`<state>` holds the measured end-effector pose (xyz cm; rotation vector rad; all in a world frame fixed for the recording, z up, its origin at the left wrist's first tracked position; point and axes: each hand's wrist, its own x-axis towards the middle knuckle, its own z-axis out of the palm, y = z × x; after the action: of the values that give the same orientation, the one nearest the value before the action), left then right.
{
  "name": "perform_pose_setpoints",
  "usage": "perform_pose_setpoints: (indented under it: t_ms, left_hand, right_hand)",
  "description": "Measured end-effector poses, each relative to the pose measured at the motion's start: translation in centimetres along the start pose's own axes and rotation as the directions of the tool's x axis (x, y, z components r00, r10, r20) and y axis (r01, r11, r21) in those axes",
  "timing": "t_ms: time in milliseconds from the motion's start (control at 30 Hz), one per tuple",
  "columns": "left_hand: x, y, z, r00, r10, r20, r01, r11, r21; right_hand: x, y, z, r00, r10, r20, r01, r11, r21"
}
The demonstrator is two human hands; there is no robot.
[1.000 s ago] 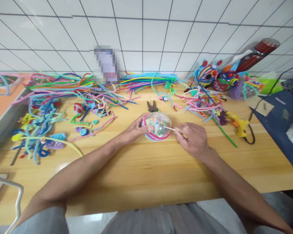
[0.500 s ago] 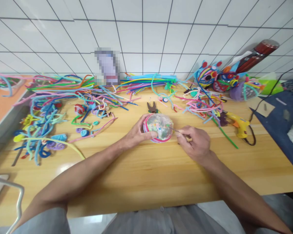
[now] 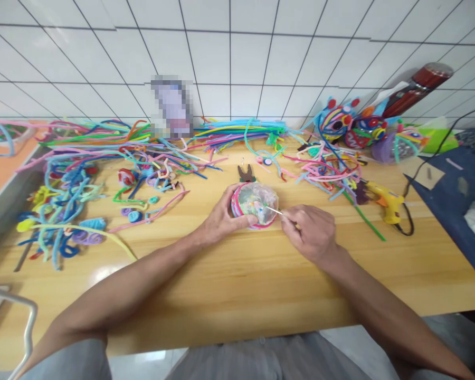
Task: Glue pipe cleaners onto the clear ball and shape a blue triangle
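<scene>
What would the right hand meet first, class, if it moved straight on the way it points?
Probably the clear ball in the left hand; the thin stick in the right hand seems to reach it first, though depth is unclear.

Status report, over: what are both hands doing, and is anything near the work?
Left hand gripping clear round container. Right hand holding thin stick, tip at container. Brown pliers-shaped thing just behind container.
</scene>
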<state>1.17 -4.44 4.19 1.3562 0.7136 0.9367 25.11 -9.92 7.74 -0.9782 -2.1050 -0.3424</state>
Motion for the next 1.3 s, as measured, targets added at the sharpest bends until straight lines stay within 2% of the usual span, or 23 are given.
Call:
perform_pose_setpoints:
  t_ms: [200,467,767,933,1000,1067,1100,1200,1267,1300]
  left_hand:
    - [0.0,0.0,-0.2,1.000,-0.007,0.020,0.006,0.999,0.035]
    - [0.0,0.1,0.1,1.000,-0.016,0.011,0.015,0.999,0.038]
    - [0.0,0.1,0.5,1.000,-0.001,-0.020,0.002,1.000,0.027]
    - [0.0,0.3,0.5,0.999,-0.005,-0.041,0.008,0.998,0.055]
    - [-0.1,0.4,0.5,0.999,0.000,-0.049,0.003,0.998,0.066]
    - [-0.1,0.5,0.5,0.998,0.008,-0.055,-0.004,0.997,0.080]
    - [-0.1,0.5,0.5,0.998,0.013,-0.056,-0.008,0.996,0.087]
    - [-0.2,0.3,0.4,0.997,0.043,-0.058,-0.037,0.993,0.111]
    - [-0.2,0.1,0.3,0.996,0.068,-0.064,-0.059,0.990,0.131]
    - [-0.2,0.0,0.3,0.995,0.077,-0.067,-0.067,0.988,0.141]
  right_hand:
    - [-0.1,0.3,0.2,1.000,0.024,0.001,-0.024,0.998,-0.052]
    - [-0.2,0.3,0.4,0.997,0.061,-0.057,-0.059,0.998,0.024]
    - [-0.3,0.0,0.2,0.998,0.058,-0.035,-0.057,0.998,0.011]
    - [-0.5,-0.3,0.2,0.995,0.098,-0.016,-0.096,0.993,0.065]
    - [-0.5,-0.6,0.2,0.987,0.159,-0.010,-0.156,0.977,0.143]
    - [-0.4,-0.8,0.3,0.956,0.292,0.025,-0.287,0.917,0.277]
    - [-0.3,-0.9,0.3,0.925,0.375,0.064,-0.373,0.858,0.352]
    - [0.0,-0.9,0.4,0.768,0.579,0.274,-0.627,0.589,0.510]
    - [0.2,-0.8,0.4,0.669,0.624,0.403,-0.725,0.430,0.539]
    - [0.2,-0.6,0.5,0.641,0.628,0.442,-0.748,0.380,0.545]
